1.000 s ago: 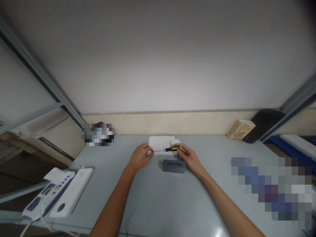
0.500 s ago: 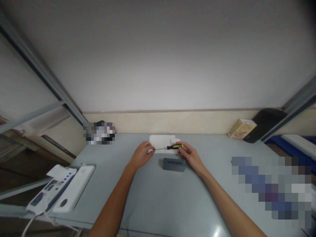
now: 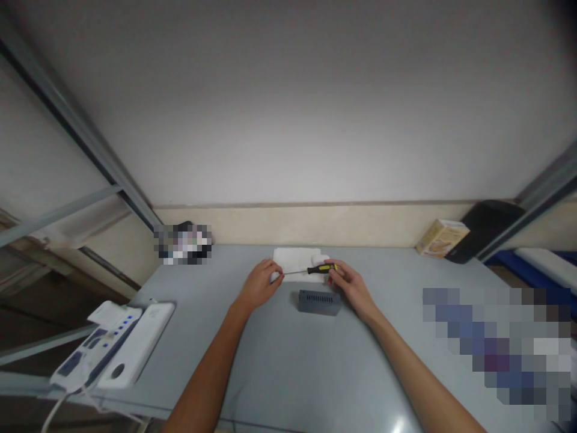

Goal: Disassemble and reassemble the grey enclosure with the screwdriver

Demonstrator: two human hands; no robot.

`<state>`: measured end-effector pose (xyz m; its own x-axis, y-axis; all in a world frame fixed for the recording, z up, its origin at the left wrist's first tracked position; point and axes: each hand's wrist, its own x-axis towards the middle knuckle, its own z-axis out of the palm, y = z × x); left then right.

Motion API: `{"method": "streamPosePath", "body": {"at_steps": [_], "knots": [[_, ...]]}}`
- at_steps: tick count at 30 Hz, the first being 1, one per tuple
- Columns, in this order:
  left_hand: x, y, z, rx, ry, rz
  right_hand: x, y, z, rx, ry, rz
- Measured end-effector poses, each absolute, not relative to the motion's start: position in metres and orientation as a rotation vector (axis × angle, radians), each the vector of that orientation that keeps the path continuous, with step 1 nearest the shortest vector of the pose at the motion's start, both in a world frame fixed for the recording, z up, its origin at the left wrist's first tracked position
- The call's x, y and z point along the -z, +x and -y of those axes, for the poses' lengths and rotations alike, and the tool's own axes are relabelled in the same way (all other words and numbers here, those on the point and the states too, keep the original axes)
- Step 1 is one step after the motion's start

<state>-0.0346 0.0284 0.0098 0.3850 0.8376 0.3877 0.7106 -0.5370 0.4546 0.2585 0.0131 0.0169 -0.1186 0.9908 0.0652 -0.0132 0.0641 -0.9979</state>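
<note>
A screwdriver (image 3: 319, 269) with a black and yellow handle lies level between my two hands. My right hand (image 3: 355, 288) is closed round the butt end of the handle, its fingertips pinching it. At the other end, my left hand (image 3: 259, 285) pinches the tip of the thin metal shaft between thumb and fingers. Behind the screwdriver is a white sheet (image 3: 293, 258) on the table, with a small white rounded object (image 3: 319, 259) at its right side. Nearer to me stands a dark grey slotted box (image 3: 320, 304), touched by neither hand.
On the left of the grey table (image 3: 279, 373) lie a white power strip (image 3: 97, 343) and a long white device (image 3: 139, 346). A yellow carton (image 3: 442, 237) leans by a black object (image 3: 484, 228) at the back right. Blurred items sit at both sides.
The whole view has shifted very slightly. Both hands keep the same grip on the screwdriver, and the grey box stays in place.
</note>
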Motion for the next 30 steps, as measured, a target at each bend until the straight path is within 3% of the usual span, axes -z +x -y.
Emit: {"method": "streamPosePath", "body": {"at_steps": [30], "knots": [[-0.0076, -0.0335, -0.0267, -0.843, 2.403, -1.292, -0.0135, 0.2606, -0.0143, -1.23, -1.08, 1.298]]}}
